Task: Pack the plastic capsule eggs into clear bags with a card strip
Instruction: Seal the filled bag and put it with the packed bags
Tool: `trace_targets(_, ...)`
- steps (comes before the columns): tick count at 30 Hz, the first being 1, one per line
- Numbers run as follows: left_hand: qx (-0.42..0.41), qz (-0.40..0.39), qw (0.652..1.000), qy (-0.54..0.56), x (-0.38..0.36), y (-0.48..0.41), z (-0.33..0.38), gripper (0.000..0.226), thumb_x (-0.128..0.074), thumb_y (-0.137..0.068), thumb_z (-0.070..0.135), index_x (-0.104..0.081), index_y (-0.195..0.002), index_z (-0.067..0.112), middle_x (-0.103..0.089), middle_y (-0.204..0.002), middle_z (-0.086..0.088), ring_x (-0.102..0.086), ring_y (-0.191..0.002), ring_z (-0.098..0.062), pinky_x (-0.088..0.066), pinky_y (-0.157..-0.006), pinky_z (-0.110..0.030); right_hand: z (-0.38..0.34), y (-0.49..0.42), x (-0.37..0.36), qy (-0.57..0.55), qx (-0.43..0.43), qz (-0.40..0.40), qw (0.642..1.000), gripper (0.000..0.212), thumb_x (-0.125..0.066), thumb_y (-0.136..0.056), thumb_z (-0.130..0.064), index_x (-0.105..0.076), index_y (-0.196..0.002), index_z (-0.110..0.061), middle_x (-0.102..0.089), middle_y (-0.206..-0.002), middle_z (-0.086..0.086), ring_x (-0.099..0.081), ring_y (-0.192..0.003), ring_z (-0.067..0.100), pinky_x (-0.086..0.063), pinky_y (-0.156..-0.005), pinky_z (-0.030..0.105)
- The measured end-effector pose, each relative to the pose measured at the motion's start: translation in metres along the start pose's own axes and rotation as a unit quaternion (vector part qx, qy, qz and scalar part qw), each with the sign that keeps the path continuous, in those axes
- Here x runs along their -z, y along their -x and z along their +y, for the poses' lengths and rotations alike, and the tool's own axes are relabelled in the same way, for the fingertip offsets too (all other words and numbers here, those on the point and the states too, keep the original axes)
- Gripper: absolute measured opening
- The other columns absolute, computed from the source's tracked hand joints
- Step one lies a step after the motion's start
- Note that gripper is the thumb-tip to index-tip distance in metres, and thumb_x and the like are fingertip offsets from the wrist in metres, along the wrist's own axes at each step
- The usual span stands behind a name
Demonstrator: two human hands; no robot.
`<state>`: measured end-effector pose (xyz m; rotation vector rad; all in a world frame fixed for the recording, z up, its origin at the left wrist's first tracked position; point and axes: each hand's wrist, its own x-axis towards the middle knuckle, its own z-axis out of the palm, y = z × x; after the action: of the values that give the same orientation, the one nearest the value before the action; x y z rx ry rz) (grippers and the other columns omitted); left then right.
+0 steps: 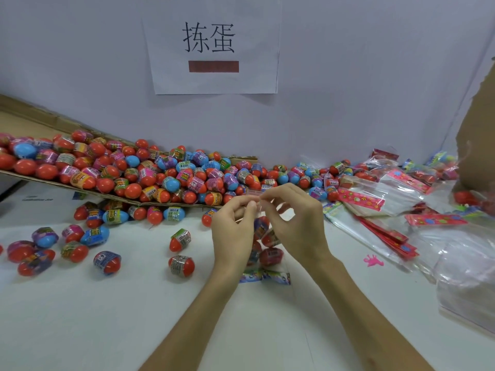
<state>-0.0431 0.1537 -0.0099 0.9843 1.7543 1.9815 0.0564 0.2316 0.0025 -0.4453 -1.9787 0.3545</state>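
Note:
A clear bag (267, 250) hangs between my hands at the table's middle, with several red capsule eggs inside and a colourful card strip (265, 277) at its lower end. My left hand (233, 228) and my right hand (297, 223) both pinch the bag's top edge, fingertips close together. A big heap of red and blue capsule eggs (150, 170) lies on a cardboard sheet (32, 121) behind. Loose eggs (107, 262) are scattered on the white table to the left.
Stacked clear bags with pink card strips (375, 202) and filled bags lie at the right. A pile of clear bags (466, 277) sits at the right edge. A small pink toy (373, 261) lies on the table. A cardboard box (479, 129) stands far right. Paper sign (211, 46) on the wall.

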Motion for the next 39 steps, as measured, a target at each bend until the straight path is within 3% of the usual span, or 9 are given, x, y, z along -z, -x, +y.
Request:
trace_targets(5,-0.087,-0.037,0.993,-0.073,-0.002,0.006,0.004,0.039,-0.059,-0.103,0.012,-0.062,-0.099,0.05,-0.069,-0.087,0.036,-0.068,-0.089,0.008,-0.052,-0.069,-0.006,0.002,-0.001,0.003,-0.014,-0.004,-0.004,1.0,0.013,-0.078,-0.087,-0.004,-0.077,-0.098,-0.011,-0.068,-0.093,-0.003,-0.062,-0.078,0.007,-0.054,-0.064,0.022)
trace_targets(12,-0.152,-0.057,0.978,-0.132,-0.001,0.008,0.005,0.035,-0.058,-0.103,0.006,-0.062,-0.113,0.039,-0.062,-0.091,0.047,-0.063,-0.094,0.017,-0.046,-0.07,0.001,0.001,-0.003,0.005,-0.007,0.001,-0.001,1.0,0.015,-0.079,-0.086,-0.003,-0.076,-0.1,-0.008,-0.069,-0.093,0.001,-0.063,-0.073,0.009,-0.055,-0.062,0.021)
trace_targets(17,-0.161,-0.06,0.969,-0.177,-0.001,0.007,-0.002,0.025,-0.058,-0.104,0.01,-0.069,-0.12,0.026,-0.062,-0.079,0.035,-0.062,-0.087,0.019,-0.046,-0.067,0.001,0.002,-0.004,0.01,0.026,0.039,-0.006,0.999,0.012,-0.081,-0.083,-0.004,-0.078,-0.095,-0.006,-0.072,-0.089,0.005,-0.066,-0.077,0.016,-0.056,-0.065,0.019)
trace_targets(21,-0.16,-0.064,0.964,-0.204,0.0,0.005,-0.004,0.024,-0.056,-0.106,0.013,-0.07,-0.124,0.023,-0.067,-0.089,0.017,-0.063,-0.081,0.017,-0.046,-0.07,0.002,0.005,-0.005,0.012,0.036,0.045,-0.025,0.998,0.01,-0.08,-0.084,-0.001,-0.078,-0.093,-0.005,-0.073,-0.087,0.004,-0.067,-0.079,0.015,-0.057,-0.07,0.02)
trace_targets(25,-0.153,-0.073,0.964,-0.204,0.0,0.007,-0.002,0.024,-0.056,-0.106,0.012,-0.071,-0.124,0.02,-0.066,-0.087,0.018,-0.063,-0.08,0.019,-0.045,-0.071,0.003,0.006,-0.005,0.012,0.035,0.045,-0.028,0.998,0.01,-0.076,-0.086,0.002,-0.077,-0.092,-0.006,-0.072,-0.087,0.003,-0.064,-0.078,0.01,-0.056,-0.071,0.017)
trace_targets(28,-0.159,-0.076,0.962,-0.21,0.0,0.008,-0.001,0.027,-0.056,-0.105,0.013,-0.07,-0.126,0.022,-0.072,-0.093,0.013,-0.066,-0.078,0.01,-0.049,-0.074,-0.002,0.008,-0.006,0.013,0.029,0.041,-0.038,0.998,0.011,-0.072,-0.087,0.005,-0.075,-0.093,-0.005,-0.07,-0.088,0.002,-0.062,-0.078,0.012,-0.054,-0.07,0.018)
trace_targets(33,-0.163,-0.091,0.965,-0.183,0.0,0.007,-0.004,0.024,-0.055,-0.105,0.009,-0.071,-0.116,0.022,-0.075,-0.087,0.007,-0.069,-0.081,0.005,-0.056,-0.069,-0.013,0.006,-0.004,0.011,-0.021,-0.038,-0.036,0.998,0.012,-0.067,-0.088,0.005,-0.067,-0.088,-0.007,-0.063,-0.086,0.0,-0.058,-0.078,0.01,-0.05,-0.067,0.017)
trace_targets(36,-0.142,-0.092,0.967,-0.191,-0.001,0.004,-0.008,0.018,-0.057,-0.105,0.013,-0.071,-0.108,0.024,-0.072,-0.089,0.012,-0.068,-0.09,0.004,-0.054,-0.073,-0.009,0.004,-0.005,0.008,-0.045,-0.111,-0.009,0.993,0.012,-0.066,-0.091,0.002,-0.065,-0.088,-0.009,-0.064,-0.083,0.0,-0.06,-0.078,0.01,-0.049,-0.068,0.015)
trace_targets(39,-0.119,-0.081,0.971,-0.189,-0.001,0.003,-0.008,0.019,-0.058,-0.104,0.015,-0.065,-0.098,0.031,-0.072,-0.087,0.015,-0.069,-0.088,0.0,-0.056,-0.074,-0.012,0.013,-0.011,0.016,-0.081,-0.206,0.055,0.974,0.017,-0.063,-0.095,-0.002,-0.064,-0.088,-0.017,-0.064,-0.079,-0.002,-0.061,-0.073,0.013,-0.052,-0.067,0.021)
